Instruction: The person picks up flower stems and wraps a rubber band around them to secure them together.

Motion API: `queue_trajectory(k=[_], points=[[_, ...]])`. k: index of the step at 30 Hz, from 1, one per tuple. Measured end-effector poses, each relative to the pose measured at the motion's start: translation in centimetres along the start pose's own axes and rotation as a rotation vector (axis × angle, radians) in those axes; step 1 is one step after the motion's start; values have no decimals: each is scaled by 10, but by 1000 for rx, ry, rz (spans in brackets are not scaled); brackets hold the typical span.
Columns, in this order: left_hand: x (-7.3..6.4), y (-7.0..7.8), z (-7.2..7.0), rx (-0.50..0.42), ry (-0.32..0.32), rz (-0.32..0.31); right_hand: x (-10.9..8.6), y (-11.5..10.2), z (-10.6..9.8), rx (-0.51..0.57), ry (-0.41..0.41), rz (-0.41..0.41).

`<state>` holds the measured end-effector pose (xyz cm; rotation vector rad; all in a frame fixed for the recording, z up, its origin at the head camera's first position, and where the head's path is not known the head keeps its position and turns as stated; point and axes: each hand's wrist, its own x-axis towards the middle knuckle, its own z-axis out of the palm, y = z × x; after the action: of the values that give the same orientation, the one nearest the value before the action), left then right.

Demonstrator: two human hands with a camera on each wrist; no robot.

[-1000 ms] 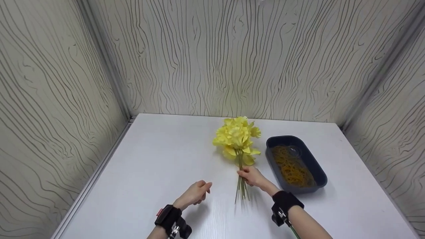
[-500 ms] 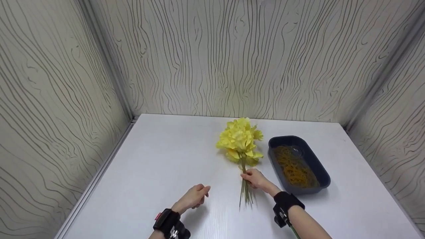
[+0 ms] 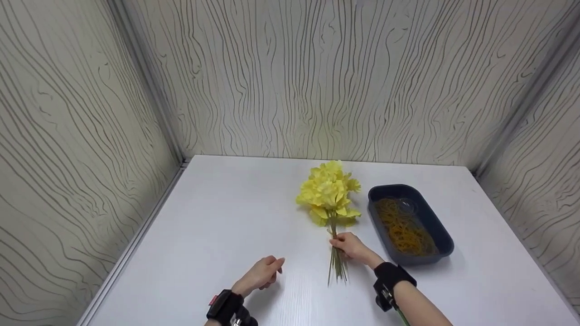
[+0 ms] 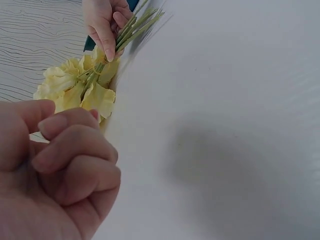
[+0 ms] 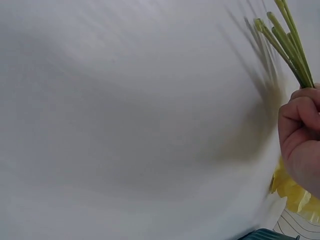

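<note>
My right hand (image 3: 352, 246) grips the stems of a bouquet of yellow artificial-looking flowers (image 3: 327, 188), blooms away from me. Below the hand the green stems (image 5: 287, 42) fan out, their cut ends showing in the right wrist view. A thin yellowish band (image 4: 95, 74) seems to circle the stems just under the blooms. To the left, apart from the bouquet, my left hand (image 3: 262, 274) hovers over the white table, its fingers loosely curled; the left wrist view shows nothing held by the fingers (image 4: 82, 142).
On the right side of the table stands a dark grey rectangular tub (image 3: 443, 242), holding a tangle of yellow-brown rubber bands (image 3: 408, 235). Wood-grain patterned panels (image 3: 281, 81) enclose the white table (image 3: 217, 203) at the back and both sides.
The right hand has shifted slightly right and toward me with the bouquet, though the view also drifts a little. The left hand has drawn back slightly, away from the stems.
</note>
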<state>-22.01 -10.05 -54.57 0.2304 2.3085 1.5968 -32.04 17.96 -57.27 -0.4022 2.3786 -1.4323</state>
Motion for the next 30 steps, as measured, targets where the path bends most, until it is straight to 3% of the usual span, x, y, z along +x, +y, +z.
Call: queue_trajectory(k=[14,30], points=[[1,-1,1,-1,-12,-13,-1,5,2,-35,0,-8],[8,3,-3,28,-16,-17,-4,-1,-2,-114,49,60]])
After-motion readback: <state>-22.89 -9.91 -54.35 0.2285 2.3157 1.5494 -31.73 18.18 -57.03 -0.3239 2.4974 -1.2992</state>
